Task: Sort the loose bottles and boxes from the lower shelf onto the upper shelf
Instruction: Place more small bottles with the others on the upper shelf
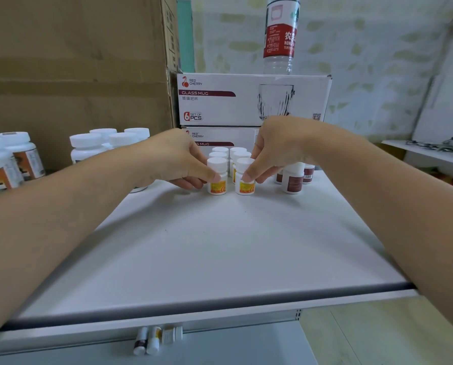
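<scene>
Two bottles standing on the upper shelf [220, 246], careful!
Your left grip [175, 159] pinches the left bottle [217, 184], your right grip [278, 148] the right bottle [244, 187]; a clumsy release could topple the back rows [229, 152].

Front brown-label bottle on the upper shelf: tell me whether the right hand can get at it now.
Probably yes, once freed. The right hand pinches the right yellow-label bottle; the front brown-label bottle stands upright just beside that wrist, with nothing between them and bare shelf in front.
</scene>
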`<state>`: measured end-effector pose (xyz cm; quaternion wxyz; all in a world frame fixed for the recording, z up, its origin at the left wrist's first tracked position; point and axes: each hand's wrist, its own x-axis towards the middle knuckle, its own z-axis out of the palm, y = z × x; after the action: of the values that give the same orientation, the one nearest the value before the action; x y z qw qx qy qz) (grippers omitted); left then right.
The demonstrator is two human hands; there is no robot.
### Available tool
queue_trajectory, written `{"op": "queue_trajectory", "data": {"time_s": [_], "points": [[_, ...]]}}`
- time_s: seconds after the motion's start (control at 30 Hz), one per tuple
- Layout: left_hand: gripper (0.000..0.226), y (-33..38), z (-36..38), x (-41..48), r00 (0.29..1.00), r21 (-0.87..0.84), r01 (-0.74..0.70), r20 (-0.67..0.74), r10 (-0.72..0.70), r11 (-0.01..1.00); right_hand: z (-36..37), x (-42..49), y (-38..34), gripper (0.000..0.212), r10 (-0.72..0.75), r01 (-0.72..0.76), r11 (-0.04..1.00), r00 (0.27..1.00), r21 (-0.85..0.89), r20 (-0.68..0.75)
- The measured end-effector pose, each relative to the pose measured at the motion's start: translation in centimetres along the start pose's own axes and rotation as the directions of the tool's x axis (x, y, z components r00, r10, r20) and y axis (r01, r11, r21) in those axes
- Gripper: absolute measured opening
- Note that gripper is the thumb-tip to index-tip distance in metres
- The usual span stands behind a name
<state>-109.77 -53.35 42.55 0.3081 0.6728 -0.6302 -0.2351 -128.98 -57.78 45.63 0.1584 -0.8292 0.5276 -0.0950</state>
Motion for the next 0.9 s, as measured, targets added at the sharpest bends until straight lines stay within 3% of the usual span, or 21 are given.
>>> {"op": "queue_trajectory", "data": {"time_s": [0.4, 0.6, 0.73, 0.9], "points": [[0.022, 0.0, 0.5, -0.3, 1.000, -0.008, 0.011, 0.009, -0.011, 1.000, 0.2, -0.5, -0.3, 0.044, 0.002, -0.002, 0.999, 1.000, -0.046, -0.003], [0.028, 1.6, -1.1, -2.5, 0.997, 0.230, 0.065, 0.028, -0.073, 0.971, -1.6, -2.8, -0.5, 0.030, -0.029, 0.028, 0.999, 0.995, -0.016, -0.091], [0.024, 1.5, -0.9, -5.7, 0.999, 0.419, -0.002, -0.031, 0.017, 0.908, -0.9, -5.1, 0.5, 0.023, -0.088, 0.101, 0.988, 0.990, 0.117, -0.108], [0.021, 0.6, -0.2, -10.1, 0.992, 0.555, -0.031, -0.083, 0.093, 0.831, 1.7, -9.7, 1.1, 0.021, -0.097, 0.105, 0.994, 0.978, 0.037, -0.186]]}}
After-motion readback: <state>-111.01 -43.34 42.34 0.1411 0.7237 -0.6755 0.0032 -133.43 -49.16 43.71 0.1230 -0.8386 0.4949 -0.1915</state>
